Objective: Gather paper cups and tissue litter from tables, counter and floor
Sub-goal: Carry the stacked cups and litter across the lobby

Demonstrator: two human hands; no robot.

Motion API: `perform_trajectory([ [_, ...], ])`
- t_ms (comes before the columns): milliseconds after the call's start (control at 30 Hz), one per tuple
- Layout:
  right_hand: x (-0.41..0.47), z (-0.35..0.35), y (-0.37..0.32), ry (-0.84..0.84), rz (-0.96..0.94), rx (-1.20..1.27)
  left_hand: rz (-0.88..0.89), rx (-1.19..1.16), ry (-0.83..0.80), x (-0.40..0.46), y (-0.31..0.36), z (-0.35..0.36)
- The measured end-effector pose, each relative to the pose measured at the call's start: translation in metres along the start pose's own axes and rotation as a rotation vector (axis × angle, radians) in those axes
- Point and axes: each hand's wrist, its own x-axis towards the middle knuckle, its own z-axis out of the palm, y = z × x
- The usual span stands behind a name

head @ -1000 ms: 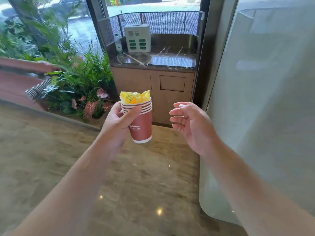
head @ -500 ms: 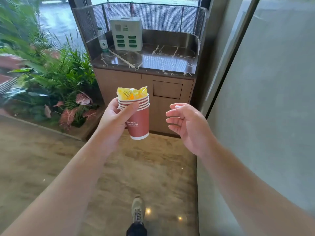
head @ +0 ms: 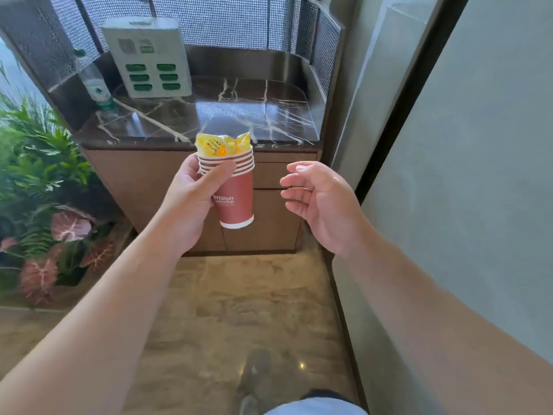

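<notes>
My left hand (head: 191, 199) grips a stack of several red paper cups (head: 235, 199) with white rims, held upright at chest height. A crumpled yellow wrapper (head: 223, 145) is stuffed into the top cup. To the right of the stack my right hand (head: 321, 202) hovers empty, palm turned toward the cups and fingers spread. Both hands are in front of a wooden cabinet with a dark marble counter (head: 239, 115).
On the counter stand a white box with green slots (head: 149, 58) and a clear plastic bottle (head: 97, 88) at the left. A metal mesh screen (head: 227, 19) rings the counter. Green and pink plants (head: 45, 205) fill the left; a grey wall (head: 478, 175) rises at right. The floor (head: 239, 310) is polished stone.
The counter has come much closer and now fills the upper view. Both hands keep the same pose, with the cup stack still in my left hand.
</notes>
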Motion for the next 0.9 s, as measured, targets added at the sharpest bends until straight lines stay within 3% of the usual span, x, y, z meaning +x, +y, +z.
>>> perform_trajectory([
  [500,0.167,0.012,0.018,0.091,0.005,0.073,-0.056,0.027,-0.062,0.173,-0.026,-0.03],
  [900,0.359,-0.024,-0.008,0.141,0.013,0.135,-0.122,0.121,-0.1,0.366,-0.048,0.002],
])
